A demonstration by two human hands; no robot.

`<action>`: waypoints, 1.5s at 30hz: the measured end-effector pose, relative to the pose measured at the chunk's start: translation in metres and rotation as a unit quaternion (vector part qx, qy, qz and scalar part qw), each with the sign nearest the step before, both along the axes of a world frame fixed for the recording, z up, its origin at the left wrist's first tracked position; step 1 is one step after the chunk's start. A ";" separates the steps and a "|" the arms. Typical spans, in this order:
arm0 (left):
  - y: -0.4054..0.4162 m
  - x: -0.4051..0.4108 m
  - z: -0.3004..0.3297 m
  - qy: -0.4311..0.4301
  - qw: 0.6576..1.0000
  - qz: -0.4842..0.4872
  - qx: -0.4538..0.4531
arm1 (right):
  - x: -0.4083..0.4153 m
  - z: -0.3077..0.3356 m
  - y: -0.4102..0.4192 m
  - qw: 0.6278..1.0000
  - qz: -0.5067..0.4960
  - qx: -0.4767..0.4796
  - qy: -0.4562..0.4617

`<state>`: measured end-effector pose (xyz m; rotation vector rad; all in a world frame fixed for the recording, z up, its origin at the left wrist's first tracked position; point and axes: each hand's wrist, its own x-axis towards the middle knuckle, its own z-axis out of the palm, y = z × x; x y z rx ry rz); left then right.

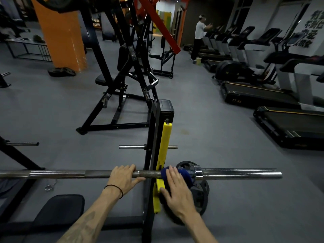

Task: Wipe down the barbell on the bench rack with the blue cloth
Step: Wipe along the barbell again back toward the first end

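Observation:
A steel barbell (70, 174) lies across the view on the bench rack, its bare right sleeve (242, 173) ending at the right. My left hand (122, 178) rests on the shaft just left of the rack upright, fingers over the top and thumb underneath. The blue cloth (185, 174) is wrapped over the bar right of the upright, next to the collar. My right hand (175, 188) holds the cloth against the bar, fingers spread over it.
The black rack upright with yellow guard (164, 155) stands between my hands. Black weight plates (201, 197) lean below the bar. The bench pad (57, 207) is at lower left. Treadmills (289, 123) line the right; a person (198, 37) stands far back.

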<state>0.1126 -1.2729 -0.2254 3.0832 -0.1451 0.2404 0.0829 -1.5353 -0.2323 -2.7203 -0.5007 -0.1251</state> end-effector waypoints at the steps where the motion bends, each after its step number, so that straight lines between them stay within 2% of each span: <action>1: 0.001 0.001 0.003 0.012 1.000 -0.007 0.003 | 0.005 -0.002 -0.012 1.000 -0.025 0.006 -0.008; 4: 0.002 0.004 0.011 0.049 0.998 -0.025 0.027 | 0.005 0.001 -0.005 0.987 -0.132 0.090 0.003; 7: 0.003 0.008 0.016 0.086 0.994 -0.049 0.046 | -0.002 0.002 0.018 0.998 -0.046 0.043 0.022; 10: 0.007 0.013 0.021 0.115 0.990 -0.073 0.043 | 0.008 -0.002 -0.011 0.999 0.015 -0.028 -0.024; 12: 0.008 0.019 0.024 0.148 0.985 -0.082 0.043 | 0.011 0.000 -0.023 0.999 -0.043 -0.012 -0.020; 14: 0.009 0.027 0.026 0.186 0.979 -0.073 0.028 | 0.005 0.006 -0.003 0.989 -0.133 0.066 0.007; 16: 0.009 0.033 0.027 0.197 0.978 -0.067 0.011 | -0.003 0.010 0.030 0.979 -0.159 0.120 0.032; 19: 0.008 0.028 0.027 0.179 0.982 -0.062 0.001 | -0.004 0.003 0.035 0.997 -0.059 0.040 0.020; 21: 0.005 0.020 0.022 0.146 0.988 -0.045 -0.003 | 0.004 -0.005 0.008 0.999 -0.037 0.012 -0.036; 22: 0.004 0.015 0.017 0.115 0.993 -0.031 -0.010 | 0.007 -0.010 -0.003 0.996 -0.063 0.023 -0.054; 25: -0.002 0.003 -0.006 -0.037 0.998 -0.026 -0.043 | 0.005 -0.008 0.013 0.981 -0.167 0.098 -0.007; 28: -0.004 -0.005 -0.022 -0.122 0.991 -0.025 -0.042 | -0.002 -0.006 0.041 0.996 -0.074 0.054 0.017; 30: -0.001 -0.007 -0.023 -0.120 0.991 -0.032 -0.049 | 0.003 -0.007 0.023 1.000 -0.017 0.003 -0.020; 31: 0.000 -0.007 -0.023 -0.119 0.991 -0.038 -0.053 | 0.008 -0.008 0.008 0.999 -0.019 -0.009 -0.050; 34: 0.000 -0.009 -0.021 -0.117 0.991 -0.033 -0.062 | 0.015 -0.011 -0.015 0.991 -0.120 0.045 -0.047; 36: -0.003 -0.008 -0.020 -0.113 0.991 -0.014 -0.068 | 0.013 -0.007 0.007 0.985 -0.151 0.084 -0.019; 38: -0.006 -0.006 -0.020 -0.115 0.991 -0.004 -0.062 | 0.008 -0.006 0.027 0.993 -0.099 0.060 -0.007; 40: -0.006 -0.005 -0.019 -0.113 0.992 0.002 -0.060 | 0.009 -0.007 0.020 0.999 -0.006 -0.008 -0.034; 42: -0.007 -0.006 -0.018 -0.096 0.994 0.002 -0.060 | 0.017 -0.009 -0.005 0.995 0.020 -0.054 -0.078; 45: -0.009 -0.007 -0.017 -0.086 0.995 0.005 -0.058 | 0.019 -0.009 -0.022 0.994 -0.076 -0.007 -0.077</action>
